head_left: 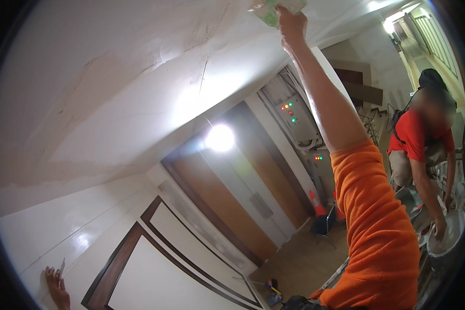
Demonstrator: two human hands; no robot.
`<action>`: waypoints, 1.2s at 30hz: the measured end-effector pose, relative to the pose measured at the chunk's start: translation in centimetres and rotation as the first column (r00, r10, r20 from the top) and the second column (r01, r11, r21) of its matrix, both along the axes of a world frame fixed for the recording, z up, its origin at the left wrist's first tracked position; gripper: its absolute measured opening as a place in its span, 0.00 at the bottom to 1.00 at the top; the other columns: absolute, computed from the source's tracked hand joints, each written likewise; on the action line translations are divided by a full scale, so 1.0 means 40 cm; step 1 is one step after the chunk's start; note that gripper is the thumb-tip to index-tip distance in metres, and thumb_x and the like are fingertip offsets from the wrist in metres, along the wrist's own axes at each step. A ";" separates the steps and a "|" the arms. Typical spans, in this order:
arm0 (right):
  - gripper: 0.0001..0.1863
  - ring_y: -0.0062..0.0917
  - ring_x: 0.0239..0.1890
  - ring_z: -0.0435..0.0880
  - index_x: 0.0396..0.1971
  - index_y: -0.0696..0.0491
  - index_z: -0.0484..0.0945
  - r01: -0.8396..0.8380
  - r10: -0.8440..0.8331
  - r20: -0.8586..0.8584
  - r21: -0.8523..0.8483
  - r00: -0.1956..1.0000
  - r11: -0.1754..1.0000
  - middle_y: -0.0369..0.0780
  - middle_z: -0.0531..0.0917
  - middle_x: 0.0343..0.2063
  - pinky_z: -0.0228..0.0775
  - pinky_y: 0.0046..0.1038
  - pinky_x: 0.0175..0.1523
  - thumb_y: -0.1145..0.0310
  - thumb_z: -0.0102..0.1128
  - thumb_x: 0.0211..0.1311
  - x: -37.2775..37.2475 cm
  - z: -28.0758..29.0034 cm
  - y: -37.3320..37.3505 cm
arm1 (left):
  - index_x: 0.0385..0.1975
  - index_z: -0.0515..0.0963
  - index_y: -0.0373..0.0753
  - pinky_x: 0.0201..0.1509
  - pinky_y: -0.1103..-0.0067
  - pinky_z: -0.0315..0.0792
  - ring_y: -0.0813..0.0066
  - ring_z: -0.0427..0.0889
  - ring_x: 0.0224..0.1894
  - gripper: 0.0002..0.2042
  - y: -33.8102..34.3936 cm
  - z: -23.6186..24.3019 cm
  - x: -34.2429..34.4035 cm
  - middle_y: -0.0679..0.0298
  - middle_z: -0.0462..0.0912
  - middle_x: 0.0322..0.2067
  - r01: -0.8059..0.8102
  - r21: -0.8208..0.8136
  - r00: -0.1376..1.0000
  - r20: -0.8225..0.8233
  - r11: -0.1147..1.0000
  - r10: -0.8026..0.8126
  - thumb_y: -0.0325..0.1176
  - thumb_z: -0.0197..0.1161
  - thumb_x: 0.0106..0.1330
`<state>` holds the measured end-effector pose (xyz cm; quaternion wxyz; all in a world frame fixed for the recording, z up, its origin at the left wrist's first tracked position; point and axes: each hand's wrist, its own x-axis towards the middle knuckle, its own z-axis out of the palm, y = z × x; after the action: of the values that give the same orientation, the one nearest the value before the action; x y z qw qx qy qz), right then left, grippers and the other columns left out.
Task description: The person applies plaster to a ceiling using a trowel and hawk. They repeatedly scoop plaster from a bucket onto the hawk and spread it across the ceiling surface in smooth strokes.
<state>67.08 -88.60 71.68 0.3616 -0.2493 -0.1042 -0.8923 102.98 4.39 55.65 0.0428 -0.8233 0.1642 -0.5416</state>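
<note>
The right hand (292, 23) is raised overhead at the end of an arm in an orange sleeve (377, 237) and presses a pale green sanding pad or sponge (274, 10) flat against the white ceiling (139, 67). The fingers are closed over the pad's rear edge; only part of the pad shows at the top rim of the view, so what kind of pad it is stays uncertain. The ceiling around it carries patches of duller filler and a thin crack.

The left hand (57, 289) sits low at the left, fingers spread against the glossy white wall (46, 237). A thin, light blade-like tool (62, 266) stands up just at its fingertips; whether the hand grips it or merely touches it cannot be told.

To the right, another person in a red shirt (416, 137) bends over a round white bucket (447, 232), one hand on its rim. The bucket appears to hold a pale, smooth mass, likely plaster or paint, though the rim distortion makes this hard to read.

Behind them, brown-framed lift doors (232, 201) stand shut, with an open electrical panel (294, 116) showing small red and green lights beside them. An orange traffic cone (318, 204) and a dark chair (323, 225) stand on the floor near the doors.
</note>
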 end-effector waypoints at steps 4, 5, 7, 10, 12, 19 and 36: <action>0.19 0.39 0.43 0.85 0.51 0.53 0.81 0.366 -0.254 -0.343 0.318 0.904 0.875 0.47 0.86 0.42 0.75 0.40 0.52 0.71 0.61 0.58 0.077 0.023 -0.036 | 0.55 0.76 0.35 0.74 0.62 0.53 0.50 0.59 0.72 0.16 -0.026 0.021 0.007 0.51 0.67 0.65 0.051 0.011 0.998 0.040 0.999 -0.052 0.28 0.53 0.69; 0.20 0.39 0.47 0.83 0.53 0.51 0.80 0.342 -0.255 -0.293 0.301 0.922 0.890 0.44 0.85 0.45 0.73 0.39 0.55 0.72 0.60 0.58 0.132 0.028 0.002 | 0.55 0.76 0.35 0.74 0.61 0.54 0.49 0.59 0.72 0.16 -0.029 0.015 -0.004 0.51 0.67 0.65 0.043 0.002 0.998 0.037 0.999 -0.043 0.28 0.53 0.68; 0.23 0.38 0.55 0.79 0.57 0.48 0.77 0.314 -0.270 -0.201 0.235 0.942 0.920 0.41 0.82 0.53 0.70 0.37 0.61 0.75 0.57 0.60 0.243 0.049 0.071 | 0.55 0.76 0.36 0.74 0.61 0.54 0.49 0.59 0.72 0.16 -0.021 0.003 -0.009 0.51 0.67 0.65 0.045 0.017 0.997 0.062 0.999 -0.046 0.28 0.53 0.68; 0.26 0.35 0.61 0.73 0.60 0.47 0.76 0.395 -0.376 -0.130 0.175 0.917 0.902 0.40 0.77 0.59 0.65 0.35 0.66 0.79 0.54 0.59 0.397 0.069 0.146 | 0.55 0.76 0.36 0.74 0.62 0.55 0.50 0.60 0.71 0.16 -0.053 0.042 -0.007 0.51 0.67 0.65 0.044 0.057 0.997 0.068 0.997 -0.048 0.28 0.53 0.68; 0.26 0.35 0.59 0.75 0.60 0.47 0.76 0.318 -0.302 -0.120 0.164 0.946 0.934 0.40 0.77 0.58 0.66 0.36 0.64 0.80 0.53 0.60 0.499 0.073 0.241 | 0.54 0.76 0.35 0.74 0.62 0.55 0.50 0.60 0.71 0.16 -0.073 0.054 -0.014 0.51 0.68 0.64 0.051 0.047 0.997 0.055 0.998 -0.053 0.28 0.53 0.69; 0.18 0.38 0.54 0.78 0.53 0.49 0.79 0.130 -0.152 -0.263 -0.102 0.953 0.986 0.38 0.81 0.52 0.70 0.34 0.60 0.76 0.53 0.64 0.567 -0.091 0.347 | 0.54 0.77 0.35 0.73 0.61 0.55 0.50 0.60 0.71 0.16 -0.024 0.009 -0.006 0.51 0.68 0.64 0.081 -0.032 0.995 0.067 0.996 -0.078 0.28 0.53 0.69; 0.26 0.40 0.57 0.77 0.59 0.52 0.75 0.010 0.029 -0.259 0.150 0.965 0.989 0.46 0.79 0.51 0.69 0.35 0.61 0.78 0.56 0.57 0.562 0.045 0.307 | 0.54 0.76 0.32 0.73 0.62 0.56 0.50 0.59 0.72 0.16 0.012 -0.028 0.004 0.50 0.66 0.65 0.115 -0.122 0.993 0.002 0.986 -0.115 0.27 0.53 0.69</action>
<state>89.55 -76.33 73.48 0.3942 -0.3362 0.0104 -0.8553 103.15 4.89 54.54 -0.0395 -0.8150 0.1780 -0.5500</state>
